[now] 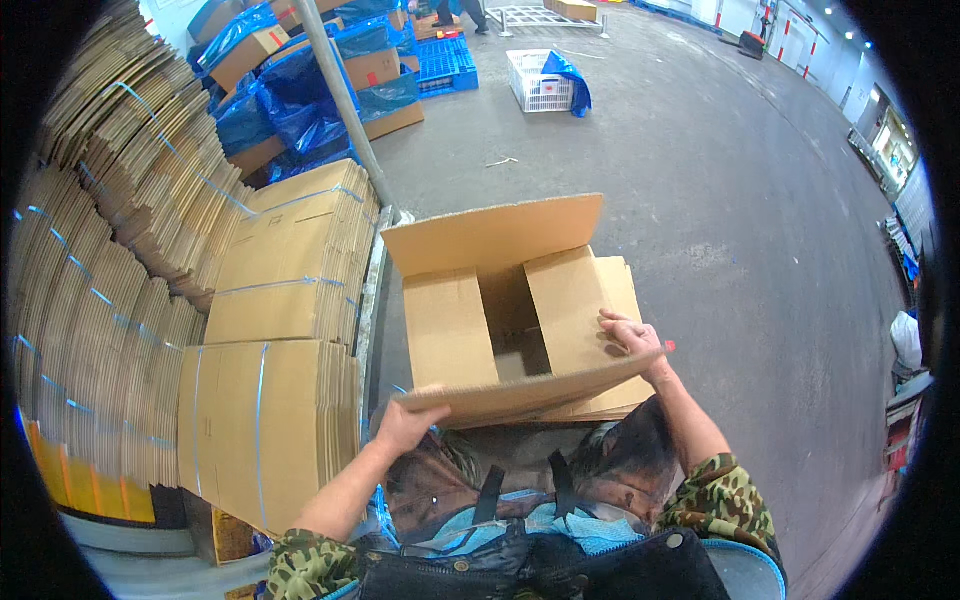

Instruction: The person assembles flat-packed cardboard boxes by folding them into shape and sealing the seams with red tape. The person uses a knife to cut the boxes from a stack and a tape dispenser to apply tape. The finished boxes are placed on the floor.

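A cardboard box [517, 356] with its top flaps bent at different angles stands just before my knees. Its two side flaps, the left one [450, 326] and the right one [574, 307], lean inward, with a dark gap between them. The far flap [495, 232] stands up. At the left end of the raised near flap [525, 397], my left hand [409, 425] grips the cardboard. My right hand [634, 341] is at that flap's other end, fingers bent over the right side flap; its hold is unclear. Flat cardboard [622, 281] shows beneath and right of the box.
Strapped bundles of flattened cartons [277, 292] rise along my left, beside a metal post [345, 97]. Blue-lined boxes [300, 105] are piled beyond, near a blue pallet [446, 64]. A white plastic crate [536, 82] sits ahead on the concrete floor [720, 217]. A person's legs [461, 15] show far off.
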Demonstrator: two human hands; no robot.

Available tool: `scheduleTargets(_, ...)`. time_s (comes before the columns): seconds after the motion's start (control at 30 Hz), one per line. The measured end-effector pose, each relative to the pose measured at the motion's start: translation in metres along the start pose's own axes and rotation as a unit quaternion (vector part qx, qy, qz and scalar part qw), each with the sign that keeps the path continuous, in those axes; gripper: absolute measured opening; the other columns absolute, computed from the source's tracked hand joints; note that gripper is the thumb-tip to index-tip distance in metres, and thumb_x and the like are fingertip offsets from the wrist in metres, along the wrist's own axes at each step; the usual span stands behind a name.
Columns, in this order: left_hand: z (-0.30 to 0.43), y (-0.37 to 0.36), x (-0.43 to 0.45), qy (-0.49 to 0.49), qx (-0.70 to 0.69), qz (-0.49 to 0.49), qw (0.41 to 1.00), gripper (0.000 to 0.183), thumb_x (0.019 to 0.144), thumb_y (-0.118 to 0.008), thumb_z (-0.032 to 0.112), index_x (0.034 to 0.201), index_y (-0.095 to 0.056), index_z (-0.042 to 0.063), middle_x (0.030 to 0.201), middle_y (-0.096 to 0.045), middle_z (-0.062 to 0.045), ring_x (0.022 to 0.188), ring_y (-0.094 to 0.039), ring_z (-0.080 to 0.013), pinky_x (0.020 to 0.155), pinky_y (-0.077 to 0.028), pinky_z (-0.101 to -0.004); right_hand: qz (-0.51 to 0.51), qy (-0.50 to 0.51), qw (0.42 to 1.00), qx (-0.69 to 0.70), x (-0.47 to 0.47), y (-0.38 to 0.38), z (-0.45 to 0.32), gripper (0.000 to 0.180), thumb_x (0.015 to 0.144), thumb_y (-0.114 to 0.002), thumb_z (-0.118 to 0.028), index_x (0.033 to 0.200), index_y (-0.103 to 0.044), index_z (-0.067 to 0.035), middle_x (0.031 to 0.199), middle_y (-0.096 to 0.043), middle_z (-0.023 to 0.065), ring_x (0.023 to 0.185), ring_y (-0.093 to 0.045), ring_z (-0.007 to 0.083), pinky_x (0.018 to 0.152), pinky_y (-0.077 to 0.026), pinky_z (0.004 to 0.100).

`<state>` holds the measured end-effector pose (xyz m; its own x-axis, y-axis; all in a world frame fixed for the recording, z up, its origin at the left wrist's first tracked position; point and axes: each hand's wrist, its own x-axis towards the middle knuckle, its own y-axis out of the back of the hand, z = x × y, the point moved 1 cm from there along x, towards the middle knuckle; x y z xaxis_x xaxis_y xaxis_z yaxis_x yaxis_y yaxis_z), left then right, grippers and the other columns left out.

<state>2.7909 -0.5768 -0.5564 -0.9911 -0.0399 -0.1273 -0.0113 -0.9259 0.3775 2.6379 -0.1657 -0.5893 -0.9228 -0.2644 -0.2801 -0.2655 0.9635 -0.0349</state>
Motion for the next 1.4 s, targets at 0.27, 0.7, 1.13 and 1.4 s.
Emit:
scheduleTargets(0.27, 0.001, 0.019, 0.039, 0.036, -0.144, 0.179, 0.973, 0.057, 0.082, -0.079, 0.009, 0.131, -0.052, -0.001, 0.124, -0.064, -0.011, 0.112, -0.06, -0.0211, 0.099, -0.048, -0.0349, 0.138, 0.154, 0.975, -0.078, -0.014, -0.036, 0.036, 0.055, 0.106, -0.041, -0.039, 0.137, -0.051, 0.005, 0.136, -0.057, 0.0125, 0.126, -0.051, 0.0245, 0.109, -0.036, 0.0369)
scheduleTargets(0.7, -0.02, -0.001, 0.095, 0.122, -0.061, 0.08, 0.987, 0.08, 0.099, -0.06, 0.036, 0.159, -0.013, 0.012, 0.148, -0.045, -0.018, 0.136, -0.043, -0.0275, 0.112, -0.034, -0.0385, 0.194, 0.033, 0.96, -0.201, 0.004, -0.028, 0.032, 0.06, 0.099, -0.051, -0.027, 0.146, -0.036, 0.008, 0.14, -0.049, 0.0326, 0.133, -0.047, 0.0401, 0.111, -0.035, 0.0417)
scheduleTargets(1.13, -0.024, -0.052, 0.079, 0.071, -0.028, 0.071, 0.995, 0.086, 0.096, -0.064, 0.029, 0.157, -0.009, 0.005, 0.141, -0.051, -0.022, 0.13, -0.051, -0.0307, 0.108, -0.04, -0.0373, 0.156, 0.012, 0.979, -0.133, -0.047, 0.019, 0.043, 0.06, 0.098, -0.05, -0.009, 0.153, -0.029, 0.0, 0.148, -0.046, 0.0202, 0.136, -0.046, 0.0258, 0.112, -0.035, 0.0342)
scheduleTargets(1.4, -0.034, -0.054, 0.092, 0.022, 0.089, 0.105, 0.99, 0.089, 0.094, -0.064, 0.036, 0.155, -0.01, -0.001, 0.142, -0.049, -0.028, 0.13, -0.051, -0.0381, 0.108, -0.039, -0.041, 0.248, 0.27, 0.743, -0.56, -0.005, -0.013, -0.067, 0.068, 0.089, -0.066, -0.021, 0.148, -0.038, -0.004, 0.149, -0.042, 0.0226, 0.139, -0.036, 0.0409, 0.114, -0.032, 0.0503)
